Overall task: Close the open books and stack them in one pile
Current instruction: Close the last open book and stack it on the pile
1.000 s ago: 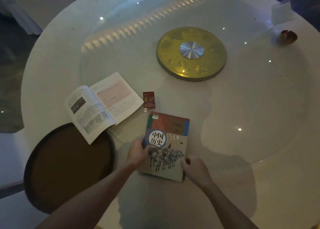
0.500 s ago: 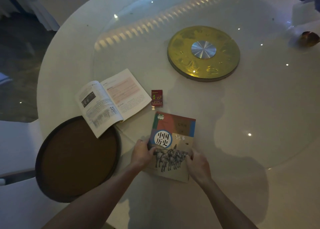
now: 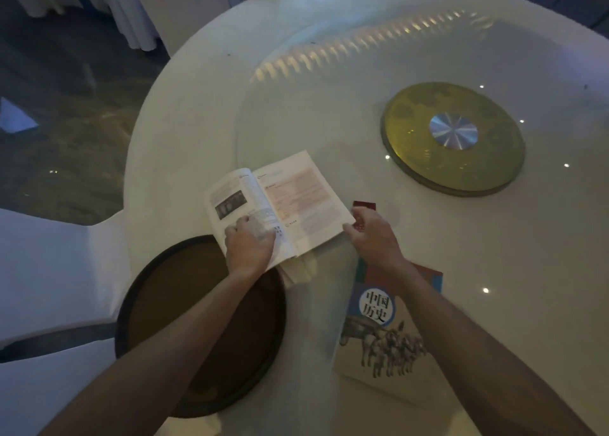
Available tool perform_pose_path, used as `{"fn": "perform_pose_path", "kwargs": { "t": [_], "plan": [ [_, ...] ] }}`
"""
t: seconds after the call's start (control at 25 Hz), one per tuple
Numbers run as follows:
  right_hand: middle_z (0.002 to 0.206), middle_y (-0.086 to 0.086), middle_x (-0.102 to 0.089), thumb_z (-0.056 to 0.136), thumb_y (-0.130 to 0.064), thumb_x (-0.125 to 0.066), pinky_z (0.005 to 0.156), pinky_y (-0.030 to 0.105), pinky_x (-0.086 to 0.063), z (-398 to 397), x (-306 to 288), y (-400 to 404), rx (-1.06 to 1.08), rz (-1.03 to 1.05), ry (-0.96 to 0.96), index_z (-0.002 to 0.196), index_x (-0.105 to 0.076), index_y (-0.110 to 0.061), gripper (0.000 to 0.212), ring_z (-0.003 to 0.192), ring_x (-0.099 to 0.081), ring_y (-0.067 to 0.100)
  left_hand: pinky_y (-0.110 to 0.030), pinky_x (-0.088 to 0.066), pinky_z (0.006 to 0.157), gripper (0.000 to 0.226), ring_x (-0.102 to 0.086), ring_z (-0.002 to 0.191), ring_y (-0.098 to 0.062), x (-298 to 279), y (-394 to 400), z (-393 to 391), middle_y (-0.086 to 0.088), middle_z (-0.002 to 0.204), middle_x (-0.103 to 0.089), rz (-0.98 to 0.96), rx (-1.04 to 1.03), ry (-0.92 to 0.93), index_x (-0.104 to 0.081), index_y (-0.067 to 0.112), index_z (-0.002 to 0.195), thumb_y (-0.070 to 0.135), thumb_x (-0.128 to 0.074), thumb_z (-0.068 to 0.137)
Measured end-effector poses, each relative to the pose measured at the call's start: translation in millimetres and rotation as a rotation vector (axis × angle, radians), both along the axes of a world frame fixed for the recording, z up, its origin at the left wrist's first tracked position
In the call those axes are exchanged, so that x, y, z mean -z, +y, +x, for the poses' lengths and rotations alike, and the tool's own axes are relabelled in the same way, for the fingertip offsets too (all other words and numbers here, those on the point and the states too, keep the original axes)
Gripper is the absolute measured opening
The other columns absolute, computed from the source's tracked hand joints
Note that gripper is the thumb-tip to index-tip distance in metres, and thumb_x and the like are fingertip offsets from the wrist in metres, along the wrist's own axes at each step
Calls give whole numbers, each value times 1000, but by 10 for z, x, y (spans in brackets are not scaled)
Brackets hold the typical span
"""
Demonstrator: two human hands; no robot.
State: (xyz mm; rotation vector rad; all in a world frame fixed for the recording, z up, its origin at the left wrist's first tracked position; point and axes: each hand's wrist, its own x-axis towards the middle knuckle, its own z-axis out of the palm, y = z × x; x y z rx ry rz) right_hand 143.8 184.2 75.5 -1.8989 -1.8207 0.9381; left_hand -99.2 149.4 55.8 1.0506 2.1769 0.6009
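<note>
An open book [image 3: 290,201] lies face up on the white round table [image 3: 204,112], its near corner over the brown tray. My left hand [image 3: 250,242] rests flat on the book's left page. My right hand [image 3: 370,234] touches the outer edge of the right page with fingers bent. A closed history book [image 3: 379,336] with horses on its cover lies to the right, partly under my right forearm.
A round dark brown tray [image 3: 184,320] sits at the table's near left edge. A small red box [image 3: 364,205] peeks out beyond my right hand. A gold turntable disc [image 3: 453,139] with a silver hub lies at centre on the glass top. White-covered chairs stand left.
Both hands left the closed history book and moved up-left onto the open book. The view swung left, so the closed book now sits at lower right.
</note>
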Motion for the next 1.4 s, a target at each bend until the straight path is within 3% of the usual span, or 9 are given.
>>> {"fn": "perform_pose_path", "kwargs": {
  "t": [0.16, 0.4, 0.56, 0.72, 0.92, 1.04, 1.2, 1.32, 1.4],
  "plan": [
    [140, 12, -60, 95, -30, -66, 106, 50, -50, -388, 122, 532, -59, -121, -59, 146, -51, -9, 57, 128, -59, 29, -51, -57, 89, 76, -57, 114, -33, 177, 195, -486, -14, 133, -49, -128, -279, -190, -42, 11, 140, 44, -74, 79],
    [127, 6, -64, 94, -23, -70, 74, 32, -60, -529, 477, 904, 45, -326, -50, 134, -55, -12, 44, 107, -67, 25, -39, -51, 74, 73, -54, 100, -26, 515, 296, -873, -15, 135, -41, -196, -320, -261, -39, 12, 140, 41, -75, 83],
    [131, 15, -60, 91, -25, -69, 97, 51, -56, -572, 617, 1025, 107, -316, -197, 132, -54, -7, 47, 119, -61, 36, -32, -55, 65, 45, -64, 90, -19, 613, 361, -958, -10, 125, -60, -207, -306, -417, -48, 15, 118, 34, -73, 86],
    [119, 12, -69, 92, -15, -60, 85, 49, -61, -597, 640, 1015, 336, -408, 33, 124, -59, -7, 33, 102, -69, 31, -14, -50, 43, 37, -68, 77, -6, 487, 429, -843, 2, 101, -70, -80, -325, -613, -55, 19, 106, 33, -79, 82],
    [114, 12, -73, 98, -15, -53, 82, 46, -61, -581, 666, 854, 339, -513, 209, 106, -66, -13, 16, 98, -71, 29, -18, -58, 60, 44, -75, 87, -8, 171, 737, -580, 7, 98, -75, 132, -26, -716, -62, 25, 114, 40, -82, 78],
    [111, 16, -75, 106, -40, -42, 90, 51, -59, -589, 676, 753, 387, -567, 331, 111, -68, -10, 40, 102, -72, 33, -18, -57, 69, 39, -73, 96, -6, 48, 830, -396, 13, 101, -76, 99, 183, -811, -70, 29, 115, 56, -65, 87],
    [103, 16, -77, 101, -67, -31, 86, 45, -56, -577, 651, 599, 387, -694, 566, 116, -70, -16, 66, 93, -71, 31, -16, -47, 63, 25, -67, 99, -9, 225, 753, -310, 15, 97, -70, -51, 96, -696, -65, 32, 106, 52, -56, 95],
    [114, 10, -78, 103, -35, -56, 88, 50, -62, -607, 644, 467, 289, -640, 586, 134, -63, -24, 34, 98, -77, 27, -26, -58, 70, 46, -63, 107, -17, 379, 611, -381, -4, 123, -62, -117, 20, -476, -53, 16, 129, 34, -71, 90],
    [113, 10, -78, 99, -10, -59, 78, 45, -65, -636, 581, 389, 350, -603, 650, 136, -60, -29, 41, 94, -79, 26, -37, -62, 81, 53, -62, 113, -22, 404, 554, -440, -10, 128, -59, -99, 16, -387, -51, 15, 133, 31, -74, 87]
  ]
}}
